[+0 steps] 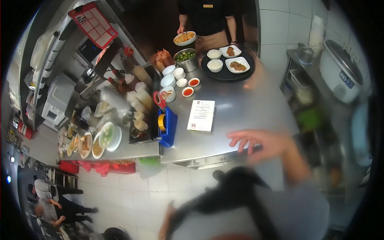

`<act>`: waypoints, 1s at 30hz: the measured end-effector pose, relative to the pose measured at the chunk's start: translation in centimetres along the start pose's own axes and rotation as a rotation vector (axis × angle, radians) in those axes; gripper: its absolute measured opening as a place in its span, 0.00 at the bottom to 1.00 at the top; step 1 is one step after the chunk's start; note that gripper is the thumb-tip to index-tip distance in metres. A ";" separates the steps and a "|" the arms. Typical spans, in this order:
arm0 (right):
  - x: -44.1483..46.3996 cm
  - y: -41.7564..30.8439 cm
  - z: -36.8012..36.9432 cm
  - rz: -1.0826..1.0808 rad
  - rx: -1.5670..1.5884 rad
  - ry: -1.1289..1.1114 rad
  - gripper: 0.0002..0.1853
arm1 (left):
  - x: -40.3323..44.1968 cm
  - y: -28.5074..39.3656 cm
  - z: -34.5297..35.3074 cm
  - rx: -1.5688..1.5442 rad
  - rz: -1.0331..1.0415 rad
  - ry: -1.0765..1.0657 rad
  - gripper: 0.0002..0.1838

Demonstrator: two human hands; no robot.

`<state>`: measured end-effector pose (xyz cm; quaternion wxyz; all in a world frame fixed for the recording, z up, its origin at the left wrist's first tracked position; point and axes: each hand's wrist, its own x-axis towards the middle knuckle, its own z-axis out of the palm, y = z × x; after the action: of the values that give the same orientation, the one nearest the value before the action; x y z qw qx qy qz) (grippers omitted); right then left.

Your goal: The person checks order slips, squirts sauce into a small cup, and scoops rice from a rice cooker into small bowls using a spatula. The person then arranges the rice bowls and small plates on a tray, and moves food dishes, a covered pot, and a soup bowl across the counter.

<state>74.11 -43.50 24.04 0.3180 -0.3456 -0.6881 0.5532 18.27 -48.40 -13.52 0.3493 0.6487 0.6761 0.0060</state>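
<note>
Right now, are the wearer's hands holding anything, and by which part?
The right hand holds nothing; whether the left hand holds anything cannot be told.

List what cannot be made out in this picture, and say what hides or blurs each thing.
All in the head view:
Print on the white box: too small to read.
Name badge wording: too small.
The head of the co-worker: cut off by the top edge.
Inside of the rice cooker: hidden by its lid.
Left hand: blurred; any grip is unclear.
</note>
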 end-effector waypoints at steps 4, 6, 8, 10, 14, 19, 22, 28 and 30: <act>-4.7 0.2 1.4 0.164 -0.169 -0.033 0.41 | -5.4 -1.7 5.6 -0.072 -0.233 -0.067 0.45; -7.2 0.0 1.3 0.198 -0.072 -0.047 0.41 | -7.4 -1.4 7.4 -0.085 -0.298 -0.091 0.46; -9.5 0.5 0.4 0.174 -0.058 -0.064 0.42 | -8.8 -0.7 9.2 -0.095 -0.345 -0.109 0.48; -11.9 0.1 -1.2 0.213 -0.056 -0.083 0.42 | -9.7 0.8 11.0 -0.104 -0.377 -0.119 0.49; -18.4 0.7 -5.9 0.268 0.039 -0.040 0.41 | -8.8 4.7 14.5 -0.128 -0.405 -0.158 0.52; -29.3 3.9 -12.9 0.291 -0.001 0.204 0.38 | -3.7 16.1 18.7 0.202 -0.091 -0.119 0.56; -35.4 6.2 -16.2 0.288 -0.427 0.455 0.38 | -2.8 29.5 18.1 0.261 0.279 -0.065 0.40; -45.0 7.0 -20.6 0.517 -0.101 0.684 0.39 | -1.6 56.2 15.2 0.073 0.693 0.112 0.06; -48.2 5.6 -21.0 0.555 -0.136 0.788 0.39 | -0.8 61.6 14.6 0.049 0.778 0.080 0.07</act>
<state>118.95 -71.19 19.82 0.3714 -0.7191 -0.4318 0.3981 78.97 -45.86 4.19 0.2787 0.8640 0.3927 0.1470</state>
